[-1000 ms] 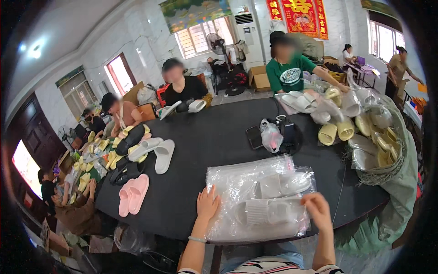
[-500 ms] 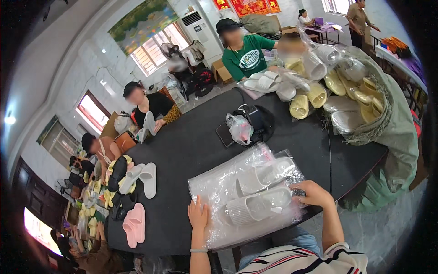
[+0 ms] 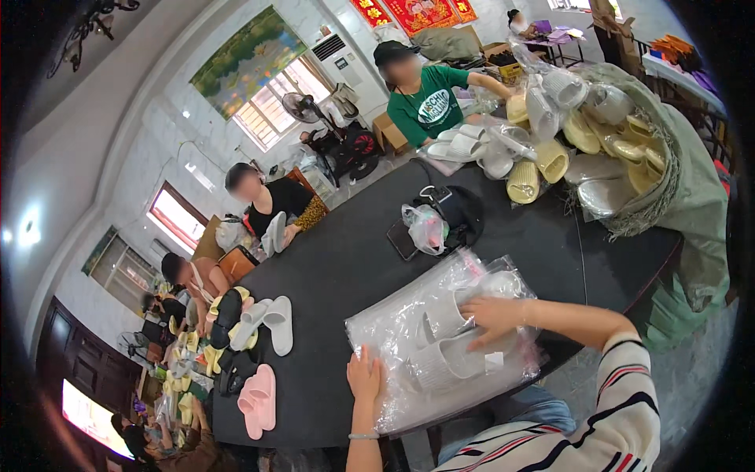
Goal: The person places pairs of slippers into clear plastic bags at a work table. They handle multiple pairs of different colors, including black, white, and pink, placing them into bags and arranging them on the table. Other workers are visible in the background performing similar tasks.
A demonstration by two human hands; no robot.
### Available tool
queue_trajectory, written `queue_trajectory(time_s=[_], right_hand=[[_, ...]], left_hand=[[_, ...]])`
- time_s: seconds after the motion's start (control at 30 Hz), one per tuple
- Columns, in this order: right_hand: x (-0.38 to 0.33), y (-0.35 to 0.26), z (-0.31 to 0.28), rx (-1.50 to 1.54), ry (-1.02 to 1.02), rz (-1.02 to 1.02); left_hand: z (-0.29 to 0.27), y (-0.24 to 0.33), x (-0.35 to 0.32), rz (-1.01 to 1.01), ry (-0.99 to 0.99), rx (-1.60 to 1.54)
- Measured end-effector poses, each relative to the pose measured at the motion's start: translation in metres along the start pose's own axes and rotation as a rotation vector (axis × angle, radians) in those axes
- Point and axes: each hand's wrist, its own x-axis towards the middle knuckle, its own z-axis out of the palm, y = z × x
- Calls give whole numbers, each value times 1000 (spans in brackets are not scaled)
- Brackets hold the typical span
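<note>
Head view, clock read from the grey slippers (image 3: 434, 360), 12 at picture top. Slippers are lying side by side on a stack of clear plastic bags (image 3: 393, 324) at the near table (image 3: 330, 275) edge, toes pointing roughly to 2; film is covering them at least partly, cannot tell whether fully bagged. Left hand (image 3: 364, 379) is resting at 8 on the stack's left margin, fingers extended, gripping nothing. Right hand (image 3: 497, 316) is reaching in from 3, lying across the slippers, fingers spread and unclenched; cannot tell how hard they are pressing. Pink slippers (image 3: 257, 401) are sitting between 8 and 9, a dark phone (image 3: 402, 240) at 11, a green sack (image 3: 692, 206) of wrapped footwear at 2. Co-worker in a green shirt (image 3: 429, 106) is working at 12.
</note>
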Motion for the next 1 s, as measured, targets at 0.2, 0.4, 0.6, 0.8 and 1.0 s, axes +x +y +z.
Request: queue_trajectory(time_s=[0.2,0.4,0.6,0.8,1.0], right_hand=[[49,-1,3,248,-26,47],[93,-30,-15,146,94,-119],[119,-42,-8,144,277,-519],[125,-1,21,385,-187,-12],[108,31,38,376,-242,-191]], left_hand=[[2,0,1,31,14,-3],[4,3,4,-8,-11,-74],[16,-29,1,173,-87,-117],[4,-2,5,-38,-53,53],[-19,31,9,-103,-74,-127]])
